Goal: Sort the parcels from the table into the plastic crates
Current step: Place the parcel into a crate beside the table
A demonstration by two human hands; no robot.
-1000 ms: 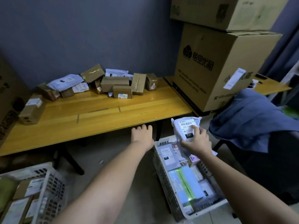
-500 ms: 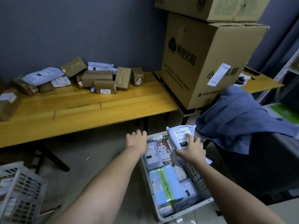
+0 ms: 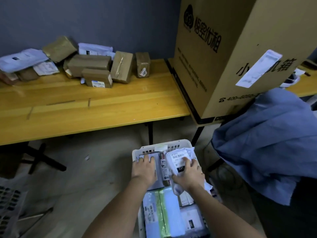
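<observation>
While the right hand (image 3: 187, 176) curls its fingers (image 3: 186, 160) round a white mailer bag (image 3: 178, 164) with a barcode label and a black tag reading 231, the bag lies in the far right corner of a white plastic crate (image 3: 171, 145) on the floor. Just left of it, the left hand (image 3: 145, 170) lies with straight fingers (image 3: 145, 158) flat on a grey parcel (image 3: 157, 183) in the same crate, holding nothing. Nearer in the crate lie a pale blue parcel (image 3: 171, 213) with a green strip and other labelled packets. Beyond the crate stands the yellow wooden counter (image 3: 103, 110), with brown boxes (image 3: 89, 63) and white mailers (image 3: 22, 60) heaped along its far edge. A large cardboard carton (image 3: 223, 48) stands at the right, a blue cloth (image 3: 267, 140) draped below it. Another white crate (image 3: 10, 203) shows at the near left edge.
</observation>
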